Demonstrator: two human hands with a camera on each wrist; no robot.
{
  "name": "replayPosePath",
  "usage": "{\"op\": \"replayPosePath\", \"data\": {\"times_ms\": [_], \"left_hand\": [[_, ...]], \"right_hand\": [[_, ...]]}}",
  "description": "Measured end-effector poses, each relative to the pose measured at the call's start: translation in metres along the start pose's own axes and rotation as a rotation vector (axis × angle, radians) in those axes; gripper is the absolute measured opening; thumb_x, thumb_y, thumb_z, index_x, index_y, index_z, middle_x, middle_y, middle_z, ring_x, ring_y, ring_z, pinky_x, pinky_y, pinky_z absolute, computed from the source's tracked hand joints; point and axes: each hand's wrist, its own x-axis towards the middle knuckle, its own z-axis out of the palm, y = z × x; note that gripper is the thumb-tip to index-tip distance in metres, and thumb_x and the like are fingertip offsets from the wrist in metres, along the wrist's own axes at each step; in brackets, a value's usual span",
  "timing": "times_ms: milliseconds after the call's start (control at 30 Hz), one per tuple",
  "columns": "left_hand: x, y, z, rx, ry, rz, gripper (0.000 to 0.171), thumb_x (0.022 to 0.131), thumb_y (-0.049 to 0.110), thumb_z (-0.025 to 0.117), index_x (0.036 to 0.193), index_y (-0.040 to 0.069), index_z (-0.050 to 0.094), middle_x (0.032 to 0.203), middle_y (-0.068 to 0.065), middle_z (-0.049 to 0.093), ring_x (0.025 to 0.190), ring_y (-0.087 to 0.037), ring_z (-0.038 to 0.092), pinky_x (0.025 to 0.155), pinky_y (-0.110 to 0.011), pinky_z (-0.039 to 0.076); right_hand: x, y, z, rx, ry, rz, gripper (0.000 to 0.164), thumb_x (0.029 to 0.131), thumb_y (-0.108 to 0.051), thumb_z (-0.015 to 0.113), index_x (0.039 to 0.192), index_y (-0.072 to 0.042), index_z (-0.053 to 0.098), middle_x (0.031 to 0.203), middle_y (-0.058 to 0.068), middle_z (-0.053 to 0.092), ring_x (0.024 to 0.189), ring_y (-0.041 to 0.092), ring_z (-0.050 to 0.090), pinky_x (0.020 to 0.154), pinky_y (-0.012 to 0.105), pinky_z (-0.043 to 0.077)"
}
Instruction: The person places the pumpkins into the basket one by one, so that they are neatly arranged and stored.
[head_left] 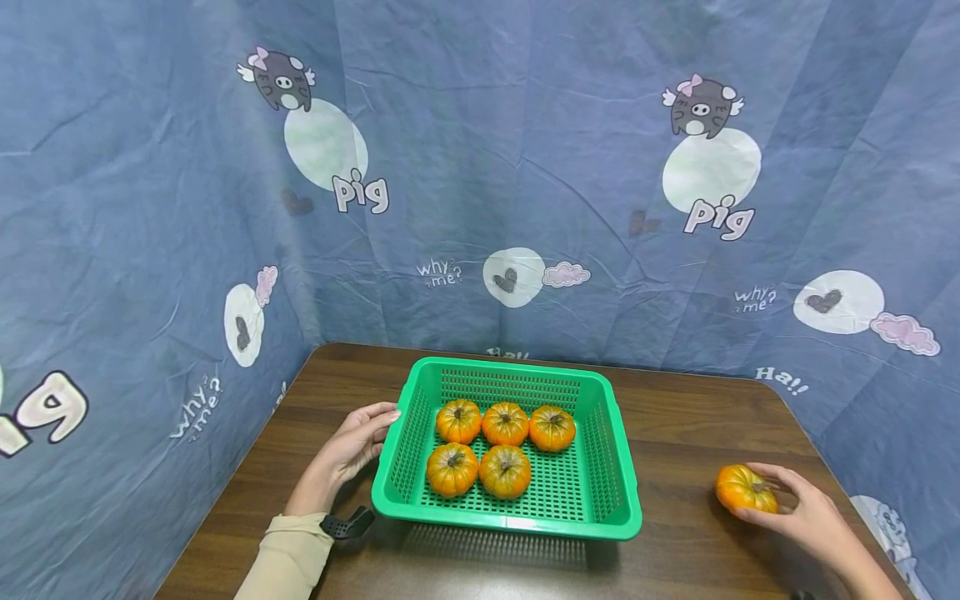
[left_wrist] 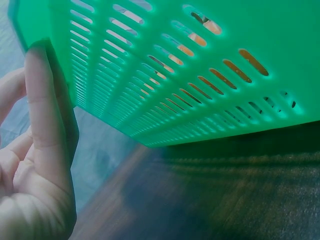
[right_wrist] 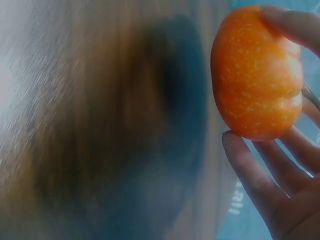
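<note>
A green plastic basket (head_left: pixel 506 522) with slotted walls holds several small orange pumpkins, among them a front-left pumpkin (head_left: pixel 452 470) and a back-right pumpkin (head_left: pixel 552 428). My left hand (head_left: pixel 351 443) is at the basket's left side, its fingertips touching the rim. In the left wrist view, a long straight finger (left_wrist: pixel 45 107) lies along the outer wall, with the other fingers off to the left. Out to the right, my right hand (head_left: pixel 806 510) holds another small pumpkin (right_wrist: pixel 257 75) between thumb and fingers, its stem toward the palm.
The basket stands on a dark brown wooden table (head_left: pixel 675 433). Behind and beside the table hangs a blue cloth (head_left: pixel 450 167) printed with cartoon pigs. A black band (head_left: pixel 347 523) is on the left wrist, below a beige sleeve (head_left: pixel 288 554).
</note>
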Motion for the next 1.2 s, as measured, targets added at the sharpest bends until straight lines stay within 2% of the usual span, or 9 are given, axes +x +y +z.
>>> {"op": "replayPosePath", "data": {"times_ms": [67,133,233,300,467,533,1000,1100,1200], "left_hand": [[0.000,0.000,0.000,0.001,0.001,-0.001,0.017,0.110,0.012,0.050,0.121,0.012,0.062,0.102,0.003,0.077,0.089,-0.007,0.076,0.074,-0.022,0.065],[-0.001,0.000,0.000,0.001,0.001,-0.002,0.017,0.110,0.012,0.050,0.121,0.012,0.062,0.102,0.003,0.077,0.089,-0.007,0.076,0.074,-0.022,0.065],[-0.001,0.000,0.000,-0.001,0.004,-0.007,0.016,0.110,0.012,0.050,0.122,0.011,0.062,0.102,0.003,0.077,0.089,-0.007,0.076,0.074,-0.022,0.065],[-0.001,0.000,0.000,-0.001,0.005,-0.009,0.016,0.110,0.012,0.050,0.122,0.011,0.062,0.102,0.003,0.077,0.089,-0.007,0.076,0.075,-0.022,0.065],[0.000,0.000,0.001,0.001,0.007,-0.007,0.016,0.110,0.012,0.050,0.122,0.011,0.061,0.103,0.003,0.077,0.090,-0.007,0.076,0.075,-0.022,0.065],[0.000,0.000,0.000,0.001,0.006,-0.005,0.017,0.110,0.012,0.050,0.122,0.011,0.061,0.103,0.003,0.077,0.090,-0.007,0.076,0.075,-0.022,0.065],[0.000,0.000,0.000,0.000,-0.006,0.000,0.017,0.110,0.013,0.050,0.121,0.013,0.063,0.103,0.004,0.077,0.090,-0.007,0.076,0.076,-0.022,0.065],[0.000,0.001,0.000,0.007,-0.002,0.001,0.017,0.110,0.013,0.050,0.121,0.013,0.063,0.103,0.004,0.077,0.090,-0.006,0.076,0.076,-0.022,0.065],[0.000,0.001,0.000,0.005,-0.004,0.001,0.018,0.110,0.012,0.049,0.122,0.012,0.063,0.104,0.003,0.077,0.090,-0.007,0.076,0.076,-0.022,0.065]], "right_hand": [[0.001,-0.004,0.001,0.019,0.013,-0.026,0.071,0.080,-0.033,0.091,0.138,-0.006,0.061,0.129,0.003,0.067,0.098,-0.028,0.041,0.075,0.013,0.055],[0.003,-0.009,0.003,0.036,0.030,-0.056,0.069,0.078,-0.031,0.092,0.136,-0.006,0.063,0.122,-0.016,0.064,0.100,-0.028,0.043,0.076,0.011,0.056],[0.005,-0.017,0.003,0.042,0.049,-0.091,0.067,0.077,-0.030,0.094,0.133,-0.008,0.065,0.116,-0.030,0.057,0.101,-0.028,0.043,0.075,0.011,0.057],[0.006,-0.023,0.003,0.039,0.049,-0.103,0.067,0.076,-0.031,0.094,0.133,-0.009,0.065,0.119,-0.024,0.061,0.102,-0.028,0.043,0.075,0.012,0.058],[0.012,-0.038,0.003,0.026,0.026,-0.127,0.068,0.077,-0.033,0.093,0.135,-0.011,0.064,0.129,0.012,0.068,0.104,-0.028,0.042,0.076,0.013,0.059],[0.014,-0.044,0.002,0.020,0.026,-0.150,0.067,0.077,-0.031,0.093,0.134,-0.010,0.065,0.129,0.018,0.068,0.104,-0.026,0.043,0.077,0.014,0.059],[0.037,-0.076,0.003,0.032,0.037,-0.325,0.067,0.074,-0.025,0.095,0.132,-0.009,0.065,0.126,0.013,0.070,0.104,-0.016,0.055,0.079,0.019,0.062],[0.042,-0.084,0.003,0.028,0.028,-0.345,0.066,0.075,-0.026,0.095,0.131,-0.010,0.065,0.126,0.012,0.069,0.106,-0.011,0.058,0.080,0.023,0.064],[0.047,-0.094,0.003,0.026,0.007,-0.350,0.067,0.075,-0.028,0.095,0.132,-0.011,0.065,0.127,0.011,0.069,0.108,0.002,0.065,0.082,0.027,0.065]]}}
